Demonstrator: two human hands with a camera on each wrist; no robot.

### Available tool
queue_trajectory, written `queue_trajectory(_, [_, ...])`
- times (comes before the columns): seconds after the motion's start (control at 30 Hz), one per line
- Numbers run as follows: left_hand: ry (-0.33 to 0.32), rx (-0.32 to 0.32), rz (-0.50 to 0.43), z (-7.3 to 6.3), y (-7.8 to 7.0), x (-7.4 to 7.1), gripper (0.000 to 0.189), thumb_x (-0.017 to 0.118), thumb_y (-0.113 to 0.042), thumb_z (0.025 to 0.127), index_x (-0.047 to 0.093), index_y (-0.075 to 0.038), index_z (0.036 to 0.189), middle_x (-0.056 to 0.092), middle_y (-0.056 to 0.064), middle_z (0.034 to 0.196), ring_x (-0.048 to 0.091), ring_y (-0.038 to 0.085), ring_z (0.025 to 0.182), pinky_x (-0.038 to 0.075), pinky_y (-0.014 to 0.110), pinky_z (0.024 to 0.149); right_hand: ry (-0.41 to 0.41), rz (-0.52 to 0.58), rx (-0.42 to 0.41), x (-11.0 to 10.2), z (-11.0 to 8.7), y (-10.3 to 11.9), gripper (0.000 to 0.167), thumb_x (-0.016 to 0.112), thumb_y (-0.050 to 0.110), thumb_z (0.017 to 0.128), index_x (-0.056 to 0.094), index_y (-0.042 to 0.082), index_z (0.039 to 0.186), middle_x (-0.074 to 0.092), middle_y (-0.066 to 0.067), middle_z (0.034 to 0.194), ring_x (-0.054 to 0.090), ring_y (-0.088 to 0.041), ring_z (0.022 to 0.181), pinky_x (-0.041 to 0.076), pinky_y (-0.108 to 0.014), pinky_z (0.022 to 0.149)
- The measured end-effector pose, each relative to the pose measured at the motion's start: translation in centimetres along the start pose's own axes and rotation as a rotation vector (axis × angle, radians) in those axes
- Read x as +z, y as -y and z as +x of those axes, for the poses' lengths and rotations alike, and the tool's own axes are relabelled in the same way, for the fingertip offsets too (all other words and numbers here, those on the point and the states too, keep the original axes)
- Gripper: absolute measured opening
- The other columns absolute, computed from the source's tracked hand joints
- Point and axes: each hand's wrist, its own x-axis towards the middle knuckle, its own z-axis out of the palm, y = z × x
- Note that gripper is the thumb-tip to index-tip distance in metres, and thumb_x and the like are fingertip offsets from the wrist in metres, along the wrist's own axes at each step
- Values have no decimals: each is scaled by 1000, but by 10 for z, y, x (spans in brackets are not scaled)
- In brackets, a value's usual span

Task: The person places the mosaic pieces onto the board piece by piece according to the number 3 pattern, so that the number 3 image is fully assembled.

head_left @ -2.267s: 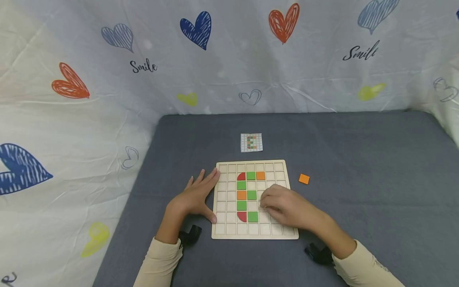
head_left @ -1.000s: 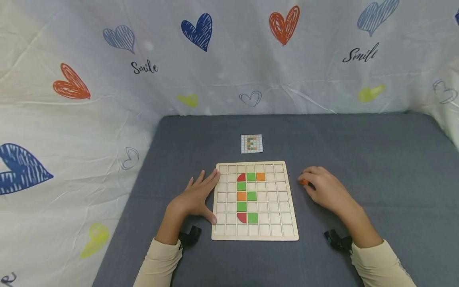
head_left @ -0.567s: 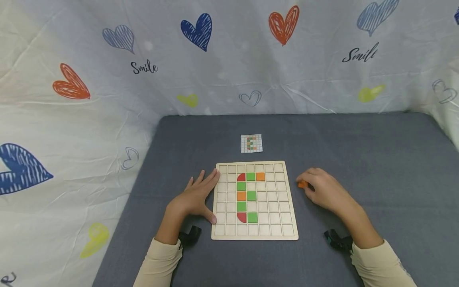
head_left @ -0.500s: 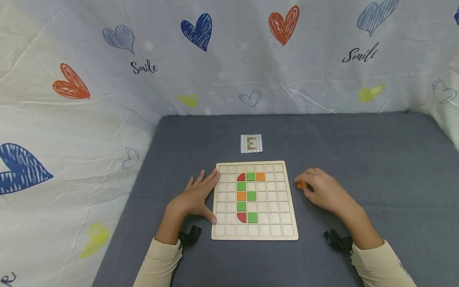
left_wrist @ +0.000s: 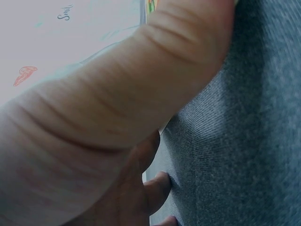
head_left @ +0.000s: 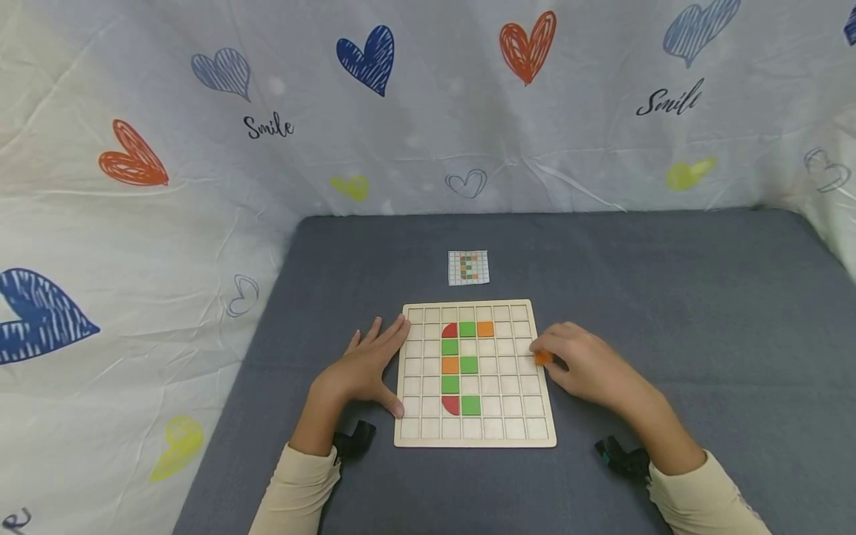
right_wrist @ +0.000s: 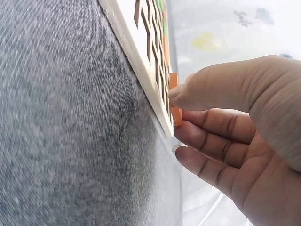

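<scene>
Between its thumb and fingers my right hand [head_left: 580, 365] pinches a square orange tile [right_wrist: 174, 84], at the right edge of a wooden grid board [head_left: 511, 427]. My left hand [head_left: 361, 369] lies spread along the board's left edge, its thumb and a fingertip touching the frame. Red quarter-round tiles, green square tiles [head_left: 471, 406] and orange square tiles [head_left: 485, 329] sit in the board's cells, most of them in one column. In the left wrist view the thumb [left_wrist: 117, 89] hides most of the board.
Behind the board lies a small paper card [head_left: 469, 268] printed with a coloured grid pattern. A dark grey cloth [head_left: 702, 319] covers the table. A white curtain [head_left: 414, 134] with printed hearts hangs along the back and left.
My right hand has gone from the board to the orange tile on the cloth, picked it up and carried it left to the board's right edge. The left hand has stayed put.
</scene>
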Motion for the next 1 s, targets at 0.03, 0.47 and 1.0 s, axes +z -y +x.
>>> queue_trajectory(0.03, [-1,2,-2,0,0,0,148,97,-52,48,12,-15,163,4,1,167,-5,34,152,0,61,117,2,3,-4,0,0,1,23,78,-5,80,75,6,100,68,-3,99,62,-22,92,53,-43,77])
queue_trajectory(0.47, [-12,19,-8,1,0,0,147,97,-52,48,13,-13,163,7,4,168,-4,37,151,1,63,116,24,32,-57,7,3,15,24,79,-6,78,75,8,97,67,0,97,61,-18,91,53,-39,77])
queue_trajectory(1.0, [-12,18,-12,0,1,0,147,97,-52,47,13,-14,163,6,3,168,-4,36,151,1,63,116,46,87,-201,28,7,38,20,79,-3,78,74,12,90,65,5,91,58,-12,84,52,-32,74])
